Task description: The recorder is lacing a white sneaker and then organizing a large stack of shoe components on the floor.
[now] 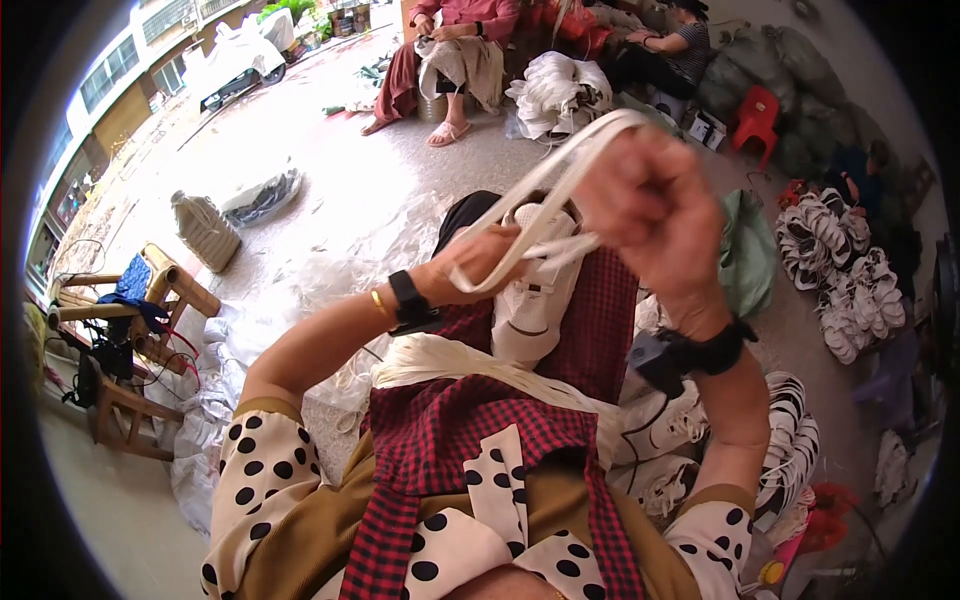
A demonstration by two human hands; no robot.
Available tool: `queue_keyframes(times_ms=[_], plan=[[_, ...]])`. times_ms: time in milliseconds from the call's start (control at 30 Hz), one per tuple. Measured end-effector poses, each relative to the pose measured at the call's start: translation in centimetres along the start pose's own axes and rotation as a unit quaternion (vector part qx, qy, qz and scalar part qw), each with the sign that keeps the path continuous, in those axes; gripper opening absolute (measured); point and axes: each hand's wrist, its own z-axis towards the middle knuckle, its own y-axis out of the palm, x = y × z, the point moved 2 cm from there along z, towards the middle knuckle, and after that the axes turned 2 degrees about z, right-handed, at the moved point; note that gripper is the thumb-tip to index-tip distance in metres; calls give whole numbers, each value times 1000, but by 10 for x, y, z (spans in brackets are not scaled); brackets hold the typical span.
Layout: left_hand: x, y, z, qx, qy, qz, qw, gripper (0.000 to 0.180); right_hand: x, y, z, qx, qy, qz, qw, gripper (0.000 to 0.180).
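A white sneaker rests on my lap, over a red and black checked apron. My left hand is closed at the shoe's upper left side, with white shoelace in its grip. Raised to the right of the shoe, my right hand is curled round the same white shoelace, which stretches in long loops between both hands. Motion blurs the right fingers a little. Across my lap, nearer to me, lies a bundle of loose white laces.
White shoes lie by my right leg, with stacked pairs farther right. A bamboo stool and a plastic jug stand left. Ahead, a seated person works near a white pile; a red stool stands beyond.
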Motion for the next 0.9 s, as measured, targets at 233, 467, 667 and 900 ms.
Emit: queue_keyframes(times_ms=[233, 467, 667, 900], plan=[[-12, -6, -19, 57, -284, -256, 922, 39, -31, -37, -16, 157, -52, 15, 986, 26], [-16, 3, -20, 82, -339, -333, 876, 40, -38, -26, -12, 139, -46, -25, 989, 26], [-13, 2, -21, 82, -325, -331, 882, 41, -39, -17, -3, 121, -38, -27, 992, 25], [-16, 9, -24, 109, -335, -346, 869, 40, -32, -15, 1, 111, -46, -88, 989, 25]])
